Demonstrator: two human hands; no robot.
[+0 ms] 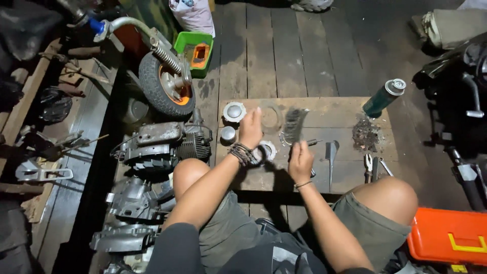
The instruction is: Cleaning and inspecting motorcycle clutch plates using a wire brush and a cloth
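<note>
My left hand (251,129) is raised over a wooden board (345,175), its back towards me, with braided bands on the wrist. Its fingers are beside a thin, faint ring disc (271,116); whether they hold it is unclear. My right hand (301,161) is closed on a thin metal tool (314,142) that points right. A dark ribbed part (293,124), blurred by motion, is just above that hand. A round toothed ring part (267,150) lies between my wrists. Two round metal caps (234,111) (228,133) sit on the board's left.
A green spray can (384,98), dark debris (366,134), pliers (369,167) and a grey blade-shaped piece (331,153) are on the board's right. An engine (162,144), a small wheel (166,83) and a green tray (195,50) are at left. An orange toolbox (449,236) is by my right knee.
</note>
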